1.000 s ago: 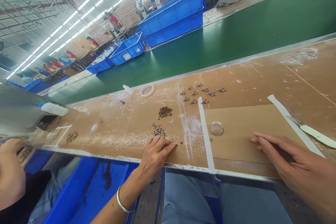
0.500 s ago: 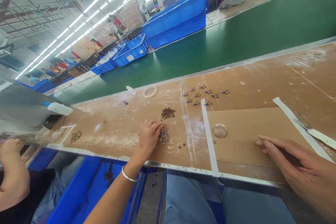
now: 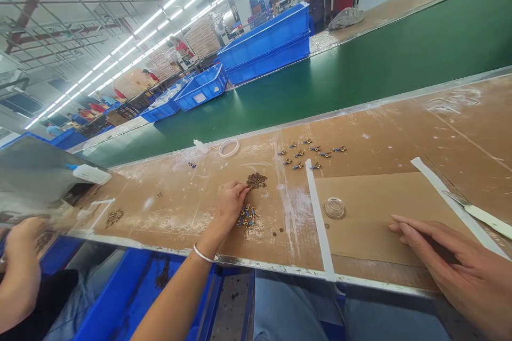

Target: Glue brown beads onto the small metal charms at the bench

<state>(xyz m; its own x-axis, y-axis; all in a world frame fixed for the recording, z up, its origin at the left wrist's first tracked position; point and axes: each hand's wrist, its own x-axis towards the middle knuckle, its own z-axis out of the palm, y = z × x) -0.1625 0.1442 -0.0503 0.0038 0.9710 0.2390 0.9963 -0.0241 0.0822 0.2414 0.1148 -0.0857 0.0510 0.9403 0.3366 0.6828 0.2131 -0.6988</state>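
Note:
My left hand (image 3: 229, 203) lies on the brown worktop (image 3: 180, 197) with its fingers curled and pinched together. Its fingertips touch the near edge of a small heap of dark brown bits (image 3: 256, 180); anything between them is hidden. Just right of the knuckles is a cluster of blue and gold pieces (image 3: 247, 217). A silver bangle (image 3: 205, 256) circles that wrist. My right hand (image 3: 452, 261) rests flat on a cardboard sheet (image 3: 372, 208), fingers stretched out and holding nothing. A clear round dish (image 3: 335, 208) stands on the sheet, left of those fingers.
Several blue and gold pieces (image 3: 312, 152) lie spread near the bench's far edge. A tape ring (image 3: 229, 147), dropper bottle (image 3: 201, 146), white bottle (image 3: 92, 174) and white-handled blade (image 3: 482, 214) lie around. A green belt (image 3: 360, 64) and blue crates (image 3: 268, 37) are beyond. Another person's hand (image 3: 20, 272) is far left.
My left hand moved from the bench's near edge, over the blue and gold cluster, up to the brown heap, curling its fingers. My right hand stayed flat.

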